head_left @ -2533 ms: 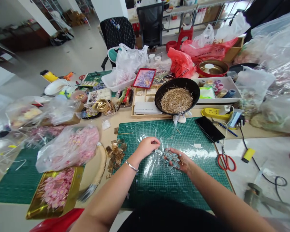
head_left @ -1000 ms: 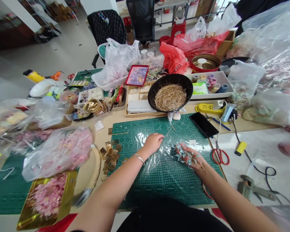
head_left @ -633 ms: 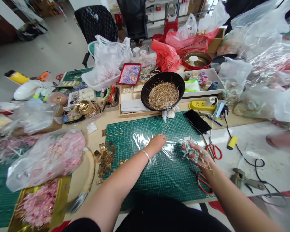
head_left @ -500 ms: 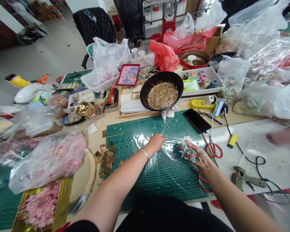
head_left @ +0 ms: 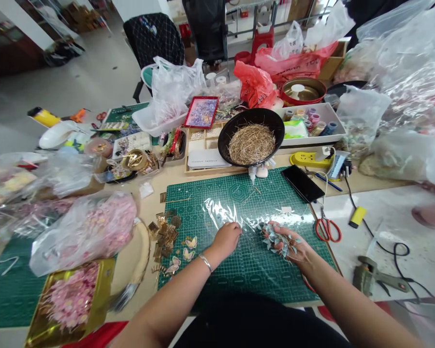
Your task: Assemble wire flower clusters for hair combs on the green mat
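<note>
My right hand (head_left: 300, 252) is wrapped around a bunch of pale blue artificial leaves (head_left: 278, 241) with thin wire stems, held above the green cutting mat (head_left: 217, 280). To its left, my left hand (head_left: 227, 240) is closed in a pinch over the mat. Whatever lies between its fingertips is too small to make out. Thin gold wires (head_left: 256, 190) rest on the mat beyond that hand. Several butterfly pieces (head_left: 189, 253) lie left of my left wrist, beside a pile of gold hair combs (head_left: 164, 237).
Behind the mat, a black bowl (head_left: 223, 145) of gold wires leans over a wooden tray. A phone (head_left: 302, 183), red-handled scissors (head_left: 327, 228) and a glue gun (head_left: 366, 275) lie on the right. At left are a bag of pink flowers (head_left: 90, 227) and a gold tin (head_left: 105, 295).
My left hand has drawn back toward me, away from the gold wires, and the butterfly pieces are now uncovered. My right hand keeps the leaf bunch, shifted slightly. The view has turned a little left.
</note>
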`<control>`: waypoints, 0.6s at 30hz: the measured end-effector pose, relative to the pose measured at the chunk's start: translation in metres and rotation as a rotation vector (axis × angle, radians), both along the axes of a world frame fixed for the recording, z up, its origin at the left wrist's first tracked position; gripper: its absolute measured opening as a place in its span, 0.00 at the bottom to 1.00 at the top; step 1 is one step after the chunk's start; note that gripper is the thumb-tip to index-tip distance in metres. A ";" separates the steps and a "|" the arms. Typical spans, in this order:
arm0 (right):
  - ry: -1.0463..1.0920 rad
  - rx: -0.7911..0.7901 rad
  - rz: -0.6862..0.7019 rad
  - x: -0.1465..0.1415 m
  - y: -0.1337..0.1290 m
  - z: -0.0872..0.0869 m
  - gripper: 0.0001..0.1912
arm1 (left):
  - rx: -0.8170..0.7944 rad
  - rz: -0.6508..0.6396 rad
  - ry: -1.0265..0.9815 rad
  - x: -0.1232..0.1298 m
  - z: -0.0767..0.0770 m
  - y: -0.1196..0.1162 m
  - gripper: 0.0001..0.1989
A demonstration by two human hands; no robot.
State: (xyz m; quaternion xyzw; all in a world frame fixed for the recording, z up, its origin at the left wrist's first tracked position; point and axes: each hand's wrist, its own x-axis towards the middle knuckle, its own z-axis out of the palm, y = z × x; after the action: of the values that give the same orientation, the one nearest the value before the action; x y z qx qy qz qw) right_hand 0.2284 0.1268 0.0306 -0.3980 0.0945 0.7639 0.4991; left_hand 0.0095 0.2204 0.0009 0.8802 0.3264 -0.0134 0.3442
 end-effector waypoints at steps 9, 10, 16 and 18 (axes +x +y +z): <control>0.004 -0.017 0.052 -0.001 -0.002 -0.002 0.12 | -0.157 0.155 -0.052 0.013 -0.011 0.000 0.10; 0.003 -0.012 0.050 0.000 -0.002 -0.004 0.13 | -0.191 0.208 -0.079 0.012 -0.010 0.003 0.09; 0.018 -0.005 0.009 -0.002 -0.002 -0.009 0.13 | -0.517 0.607 -0.342 -0.011 0.005 0.035 0.05; 0.027 -0.012 0.001 -0.004 -0.003 -0.009 0.13 | -0.644 0.725 -0.463 -0.018 0.009 0.048 0.03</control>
State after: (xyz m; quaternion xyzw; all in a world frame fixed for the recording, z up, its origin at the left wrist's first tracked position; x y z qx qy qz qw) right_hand 0.2241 0.1241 0.0219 -0.3909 0.1056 0.7689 0.4948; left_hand -0.0090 0.2689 0.0098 0.5410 0.5044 0.2013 0.6421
